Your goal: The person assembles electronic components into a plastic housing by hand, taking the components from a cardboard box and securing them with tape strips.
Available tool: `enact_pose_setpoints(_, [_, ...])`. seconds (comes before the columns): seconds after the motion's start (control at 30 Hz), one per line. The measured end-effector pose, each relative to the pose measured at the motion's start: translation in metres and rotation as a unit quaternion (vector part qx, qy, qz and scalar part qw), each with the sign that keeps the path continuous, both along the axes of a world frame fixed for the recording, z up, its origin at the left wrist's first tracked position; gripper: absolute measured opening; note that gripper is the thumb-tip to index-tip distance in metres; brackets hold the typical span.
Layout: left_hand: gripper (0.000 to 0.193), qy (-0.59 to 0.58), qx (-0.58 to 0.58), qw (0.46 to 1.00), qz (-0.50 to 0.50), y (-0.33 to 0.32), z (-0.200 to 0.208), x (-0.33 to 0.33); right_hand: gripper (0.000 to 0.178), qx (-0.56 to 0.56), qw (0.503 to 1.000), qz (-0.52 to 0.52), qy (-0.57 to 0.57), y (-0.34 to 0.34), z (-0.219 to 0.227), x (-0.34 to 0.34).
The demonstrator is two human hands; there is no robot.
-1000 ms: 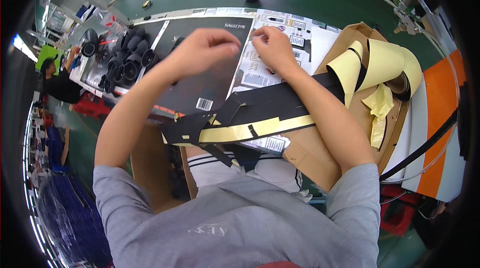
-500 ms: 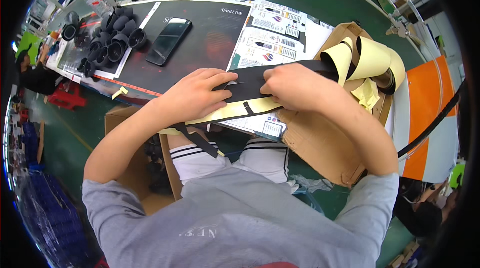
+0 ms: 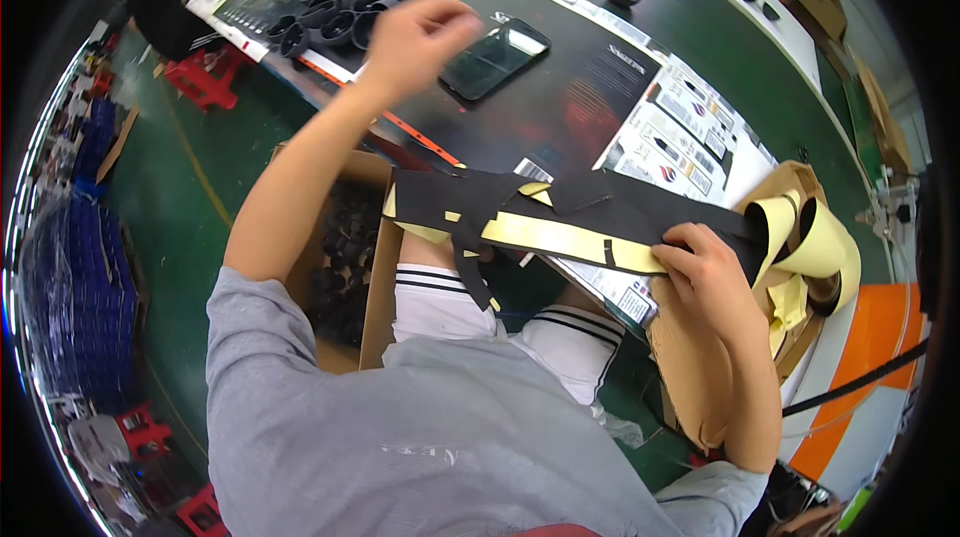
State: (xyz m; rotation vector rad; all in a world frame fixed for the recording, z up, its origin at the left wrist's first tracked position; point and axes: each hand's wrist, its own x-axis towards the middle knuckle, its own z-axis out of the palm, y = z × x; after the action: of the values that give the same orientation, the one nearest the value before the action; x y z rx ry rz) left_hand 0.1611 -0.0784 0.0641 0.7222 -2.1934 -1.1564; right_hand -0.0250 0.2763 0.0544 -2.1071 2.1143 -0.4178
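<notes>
Hands well apart — L hand (image 3: 415, 47) curled nr blk cups (image 3: 340, 9) & phone (image 3: 497, 59), grip unclear; R hand (image 3: 700, 262) w/ fingertips on yellow-backed blk strip (image 3: 645, 202) at worktop's (image 3: 590, 102) near edge — can't tell if pinching.

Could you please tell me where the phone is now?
In the head view, the phone lies on the black sheet, upper middle, just right of the left hand, with the black cups farther left.

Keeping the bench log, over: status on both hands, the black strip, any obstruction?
Left hand raised near phone, grip unclear. Right hand touching black strip at its yellow band. Strip overhangs table edge. Phone clear of it, no obstruction seen.
</notes>
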Motion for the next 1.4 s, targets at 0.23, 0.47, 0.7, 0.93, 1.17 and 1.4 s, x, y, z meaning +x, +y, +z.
enact_pose_setpoints(0.23, [0.083,-0.239,-0.41,0.868,0.147,-0.124,-0.048,0.085,0.016,0.021,0.998,-0.019,-0.049,-0.012,0.007,0.0])
enact_pose_setpoints(0.47, [0.064,-0.09,-0.374,0.908,0.167,-0.096,-0.047,0.079,0.019,0.05,0.978,-0.066,-0.189,-0.018,0.025,-0.017])
enact_pose_setpoints(0.7, [0.064,-0.047,-0.316,0.942,-0.097,0.028,-0.006,0.0,0.064,-0.007,0.899,-0.18,-0.398,-0.065,0.027,-0.018])
enact_pose_setpoints(0.93, [0.068,0.096,0.113,0.927,-0.346,0.12,-0.007,-0.105,0.027,-0.281,0.902,-0.211,-0.249,-0.103,-0.012,-0.04])
enact_pose_setpoints(1.17, [0.048,0.125,0.574,0.738,-0.332,0.105,-0.049,-0.144,0.039,-0.13,0.963,-0.234,-0.041,-0.098,0.009,-0.055])
enact_pose_setpoints(1.4, [0.046,0.148,0.618,0.735,-0.238,0.092,-0.035,-0.151,0.041,-0.096,0.922,-0.361,0.104,-0.116,0.03,-0.205])
